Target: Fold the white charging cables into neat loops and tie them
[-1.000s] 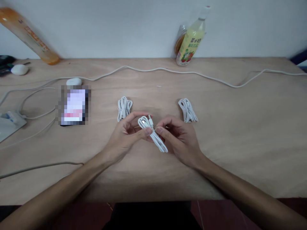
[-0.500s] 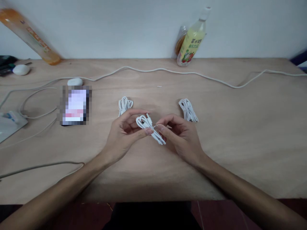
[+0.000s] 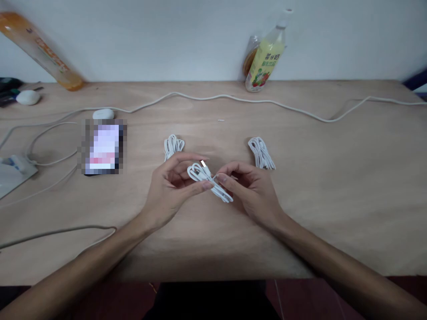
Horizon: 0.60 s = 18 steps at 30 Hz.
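Observation:
Both my hands hold one bundled white cable (image 3: 213, 183) just above the wooden table (image 3: 316, 186), near its middle. My left hand (image 3: 170, 189) pinches the coil between thumb and fingers; a plug end sticks up near its index finger. My right hand (image 3: 251, 191) pinches the same bundle from the right, fingers curled. A second coiled white cable (image 3: 172, 146) lies just behind my left hand. A third coiled white cable (image 3: 260, 153) lies behind my right hand.
A phone with a lit screen (image 3: 103, 149) lies at the left, a small white case (image 3: 102, 114) behind it. A long white cord (image 3: 233, 98) runs across the back. A yellow drink bottle (image 3: 265, 55) stands against the wall. An orange bottle (image 3: 40, 46) leans at far left.
The held bundle has turned slightly and dropped a little between my fingers; the plug end now points up near my left index finger. Both hands stay in place.

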Tool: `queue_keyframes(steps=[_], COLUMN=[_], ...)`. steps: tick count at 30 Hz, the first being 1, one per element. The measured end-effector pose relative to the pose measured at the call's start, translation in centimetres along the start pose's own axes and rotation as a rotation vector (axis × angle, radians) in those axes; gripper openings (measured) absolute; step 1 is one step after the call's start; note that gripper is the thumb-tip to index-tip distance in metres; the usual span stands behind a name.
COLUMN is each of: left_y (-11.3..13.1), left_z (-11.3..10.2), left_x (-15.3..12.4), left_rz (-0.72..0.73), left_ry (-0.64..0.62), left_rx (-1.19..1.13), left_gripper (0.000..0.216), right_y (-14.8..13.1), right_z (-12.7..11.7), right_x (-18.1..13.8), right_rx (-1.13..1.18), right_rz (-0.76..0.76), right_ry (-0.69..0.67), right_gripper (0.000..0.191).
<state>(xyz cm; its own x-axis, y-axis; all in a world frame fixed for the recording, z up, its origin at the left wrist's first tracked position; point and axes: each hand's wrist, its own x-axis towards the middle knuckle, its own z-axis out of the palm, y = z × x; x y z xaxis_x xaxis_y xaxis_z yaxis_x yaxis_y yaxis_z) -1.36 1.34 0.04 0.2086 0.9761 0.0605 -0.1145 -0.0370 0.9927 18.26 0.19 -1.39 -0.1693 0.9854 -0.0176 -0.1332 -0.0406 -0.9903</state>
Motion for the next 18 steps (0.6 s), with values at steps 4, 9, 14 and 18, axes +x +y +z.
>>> queue_keyframes(steps=[4, 9, 14, 18], left_y=[-0.13, -0.27, -0.21, -0.27], left_z=[-0.14, -0.19, -0.06, -0.10], left_x=[-0.04, -0.10, -0.05, 0.07], left_rz=[0.011, 0.006, -0.018, -0.049], left_ry=[0.010, 0.006, 0.011, 0.001], left_rx=[0.033, 0.056, -0.003, -0.042], left_gripper=[0.037, 0.037, 0.041, 0.037], right_y=[-0.01, 0.08, 0.13, -0.09], right_z=[-0.10, -0.12, -0.15, -0.22], right_x=[-0.03, -0.03, 0.00, 0.05], right_rx=[-0.015, -0.006, 0.006, 0.009], right_rz=[0.006, -0.019, -0.032, -0.044], right_ry=[-0.029, -0.048, -0.053, -0.054], right_gripper=[0.022, 0.025, 0.025, 0.019])
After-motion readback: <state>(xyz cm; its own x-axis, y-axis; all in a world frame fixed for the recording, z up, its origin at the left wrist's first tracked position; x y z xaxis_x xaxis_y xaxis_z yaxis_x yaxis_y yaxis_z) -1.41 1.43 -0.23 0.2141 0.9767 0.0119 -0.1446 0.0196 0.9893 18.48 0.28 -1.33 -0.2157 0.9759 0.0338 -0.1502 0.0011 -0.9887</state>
